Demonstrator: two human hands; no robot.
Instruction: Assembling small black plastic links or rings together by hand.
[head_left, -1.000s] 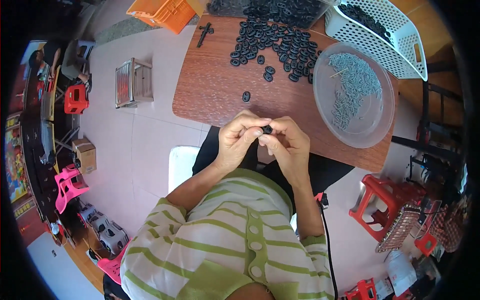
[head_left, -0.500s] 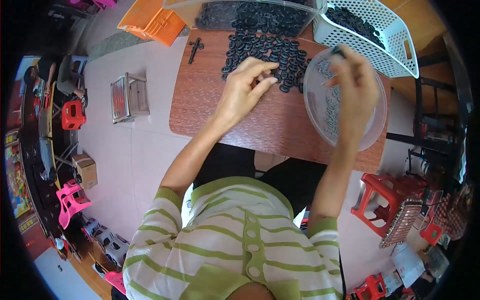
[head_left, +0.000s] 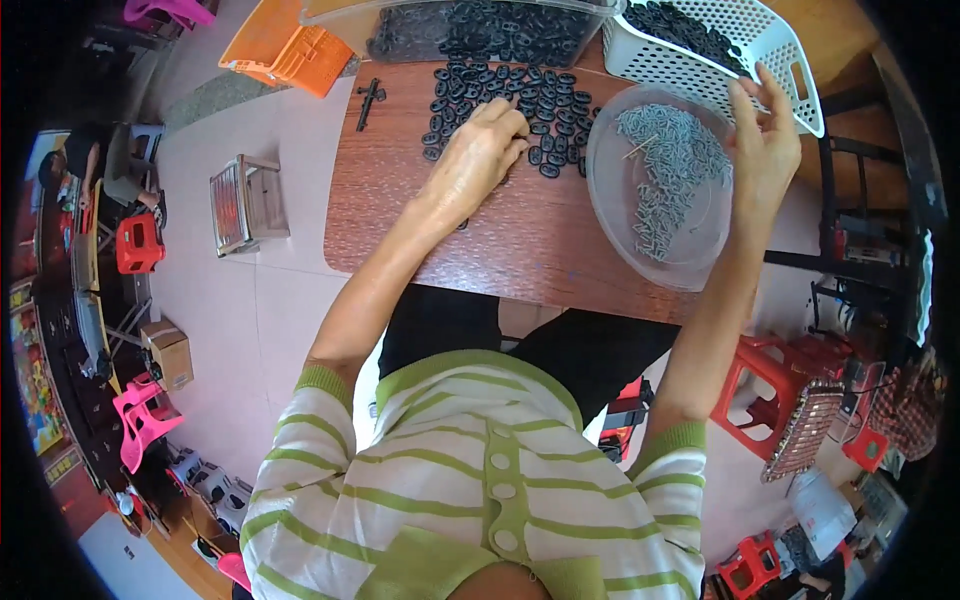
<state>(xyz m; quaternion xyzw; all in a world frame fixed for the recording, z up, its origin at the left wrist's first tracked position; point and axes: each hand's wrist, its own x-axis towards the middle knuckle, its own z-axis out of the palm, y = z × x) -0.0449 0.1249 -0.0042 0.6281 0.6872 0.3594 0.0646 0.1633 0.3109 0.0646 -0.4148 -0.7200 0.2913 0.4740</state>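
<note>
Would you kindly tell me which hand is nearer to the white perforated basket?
Right. The right hand is at the near side of the white perforated basket; the left hand is farther left, at the black oval pieces.

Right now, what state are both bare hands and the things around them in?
Small black oval pieces: loose on the brown wooden table.
White perforated plastic basket: uncovered, partly filled with black parts.
Clear plastic bin: holding many dark parts.
Clear shallow plastic dish: uncovered, small grey screws spread inside.
Black cross-shaped object: lying flat.
Left bare hand: bent over the pieces; grip hidden.
Right bare hand: open beside the basket, nothing visibly held.
</note>
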